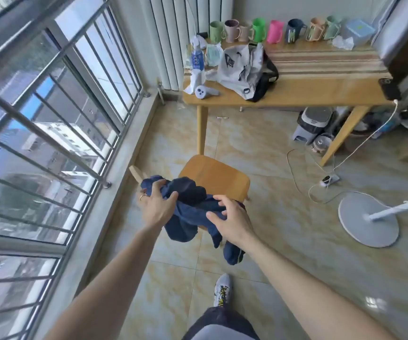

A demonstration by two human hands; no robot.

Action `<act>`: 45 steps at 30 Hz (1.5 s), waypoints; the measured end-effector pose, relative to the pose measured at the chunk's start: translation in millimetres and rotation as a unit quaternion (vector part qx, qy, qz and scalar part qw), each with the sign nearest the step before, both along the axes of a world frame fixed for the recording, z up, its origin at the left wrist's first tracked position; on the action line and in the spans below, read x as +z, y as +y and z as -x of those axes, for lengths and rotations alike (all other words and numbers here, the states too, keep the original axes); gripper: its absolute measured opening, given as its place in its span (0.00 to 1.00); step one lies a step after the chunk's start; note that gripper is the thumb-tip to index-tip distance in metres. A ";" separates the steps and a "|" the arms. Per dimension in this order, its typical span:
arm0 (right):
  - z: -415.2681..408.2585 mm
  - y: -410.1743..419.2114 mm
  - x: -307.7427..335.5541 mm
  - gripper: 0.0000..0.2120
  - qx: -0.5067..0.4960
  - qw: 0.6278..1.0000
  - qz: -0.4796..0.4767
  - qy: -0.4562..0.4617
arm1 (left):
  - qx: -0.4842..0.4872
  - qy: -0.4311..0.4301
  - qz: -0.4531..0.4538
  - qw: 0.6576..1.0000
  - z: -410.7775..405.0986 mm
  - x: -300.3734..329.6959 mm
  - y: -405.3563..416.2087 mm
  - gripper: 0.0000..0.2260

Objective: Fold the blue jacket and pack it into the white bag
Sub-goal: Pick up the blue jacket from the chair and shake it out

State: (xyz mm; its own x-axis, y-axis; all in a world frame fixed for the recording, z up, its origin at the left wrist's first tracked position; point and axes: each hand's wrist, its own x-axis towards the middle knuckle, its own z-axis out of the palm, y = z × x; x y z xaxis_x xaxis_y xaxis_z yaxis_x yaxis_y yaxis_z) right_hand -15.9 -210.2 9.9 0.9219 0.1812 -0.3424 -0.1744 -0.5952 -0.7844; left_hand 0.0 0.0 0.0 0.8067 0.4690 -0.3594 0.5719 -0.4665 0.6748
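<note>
The left hand is held palm-down at the end of an outstretched bare forearm, its fingers curled into the upper left part of the blue jacket; a ring is seen on one finger. The right hand is likewise extended, palm-down, with thumb and fingers pinched around a fold of the same cloth at its right side. Both arms are stretched forward and slightly inward, so that the hands are brought near each other with the bunched jacket between them. The jacket is crumpled, not folded, and is held in the air; one sleeve or hem is left hanging below the right hand.

Just beyond the hands, a wooden chair is placed, its seat partly covered by the jacket from this view; whether the cloth touches the seat cannot be told. Below the hands, a white shoe is set on the tiled floor.

Well beyond the chair, a wooden table is seen. On its near left part the white bag is laid, crumpled, well apart from the jacket. Left of the bag a bottle is stood, and along the far edge a row of coloured cups is lined up. To the right of the hands, a fan base is rested on the floor.
</note>
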 end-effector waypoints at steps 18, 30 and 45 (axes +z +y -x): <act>-47.8 69.0 -67.2 0.22 0.132 0.975 0.178 0.029 | -0.018 0.113 -0.084 0.990 -39.7 -58.7 28.4 0.20; -28.7 -7.8 -27.7 0.03 -0.031 0.994 0.101 0.013 | 0.022 -0.103 0.029 0.994 -20.9 11.6 -35.5 0.07; 58.4 -202.3 198.2 0.08 -0.145 0.922 -0.354 -0.063 | -0.278 -0.241 0.257 0.894 87.1 222.7 -289.3 0.16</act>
